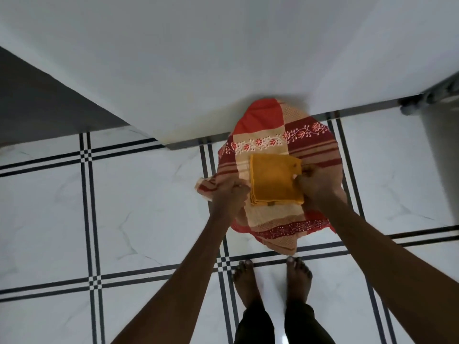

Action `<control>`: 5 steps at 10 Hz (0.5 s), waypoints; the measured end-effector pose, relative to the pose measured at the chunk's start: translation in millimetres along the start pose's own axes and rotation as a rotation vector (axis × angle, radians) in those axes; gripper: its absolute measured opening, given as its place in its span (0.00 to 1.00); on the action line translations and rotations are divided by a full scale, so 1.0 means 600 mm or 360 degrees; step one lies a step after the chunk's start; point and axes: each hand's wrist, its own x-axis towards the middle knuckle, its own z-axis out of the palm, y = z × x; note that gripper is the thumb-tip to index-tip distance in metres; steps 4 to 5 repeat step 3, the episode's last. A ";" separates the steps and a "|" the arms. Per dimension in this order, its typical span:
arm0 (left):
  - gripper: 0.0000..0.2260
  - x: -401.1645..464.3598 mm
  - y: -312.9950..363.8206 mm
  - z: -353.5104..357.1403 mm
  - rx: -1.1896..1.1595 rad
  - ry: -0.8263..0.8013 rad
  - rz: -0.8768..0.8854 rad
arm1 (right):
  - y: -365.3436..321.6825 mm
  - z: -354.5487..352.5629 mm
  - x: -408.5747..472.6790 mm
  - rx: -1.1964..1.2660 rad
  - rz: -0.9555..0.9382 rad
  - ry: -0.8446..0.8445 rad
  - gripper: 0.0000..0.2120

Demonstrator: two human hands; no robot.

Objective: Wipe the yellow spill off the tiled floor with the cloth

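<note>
A folded yellow cloth [273, 180] lies on top of a larger red and beige patterned cloth [270, 142], both held up in front of me above the tiled floor [144, 199]. My left hand [231, 197] is closed on the patterned cloth's left edge. My right hand [315, 184] pinches the yellow cloth's right edge, and its fingers are partly hidden under the fabric. No yellow spill shows on the visible tiles; the cloths hide the floor beneath them.
A white wall [198, 70] rises just ahead, its corner meeting the floor near the cloths. A dark grey surface [37, 108] is at the left. My bare feet [244, 276] stand on white tiles with black border lines. A blurred metal fitting [422, 100] sits at the right.
</note>
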 end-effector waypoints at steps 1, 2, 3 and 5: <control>0.07 0.015 0.009 0.022 0.0289 -0.0067 0.0162 | 0.011 0.011 0.011 -0.0286 -0.0227 0.0156 0.11; 0.08 0.022 0.028 0.033 0.0373 -0.0126 0.0125 | 0.031 0.009 0.027 -0.0263 -0.0198 0.0071 0.15; 0.03 0.016 0.037 0.031 0.0359 -0.0078 0.0076 | 0.026 -0.009 0.018 -0.0230 -0.0229 0.0017 0.17; 0.03 0.016 0.037 0.031 0.0359 -0.0078 0.0076 | 0.026 -0.009 0.018 -0.0230 -0.0229 0.0017 0.17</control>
